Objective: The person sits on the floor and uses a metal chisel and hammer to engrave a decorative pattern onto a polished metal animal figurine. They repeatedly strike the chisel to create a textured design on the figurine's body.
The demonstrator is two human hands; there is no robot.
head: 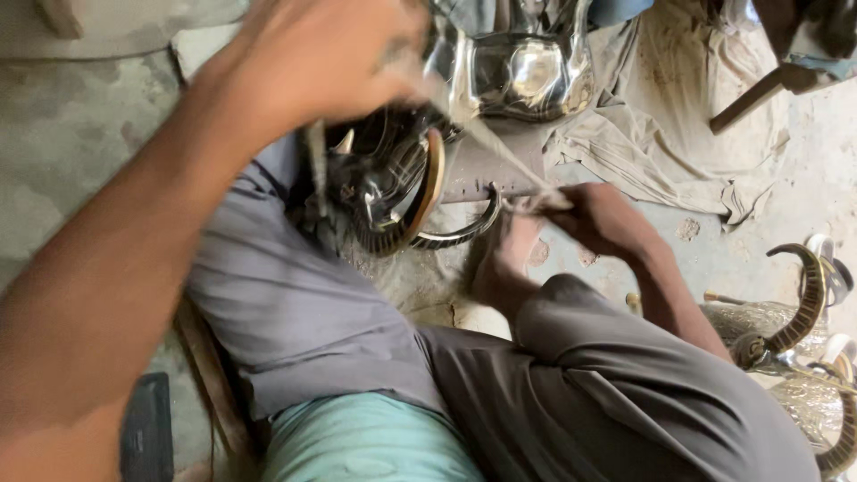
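Here, cramped: strip (500, 156) between hands.

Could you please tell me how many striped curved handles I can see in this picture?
4, possibly more hidden: two by the hands at centre, one brown-edged, one dark; two at the right edge, upper and lower.

We see our own body from above: both arms bare from hand to elbow, no sleeves, watch or rings visible. Our left hand (321, 58) is motion-blurred; our right hand (603, 219) is sharper. We wear grey trousers (571, 393) and a pale teal shirt (366, 442).
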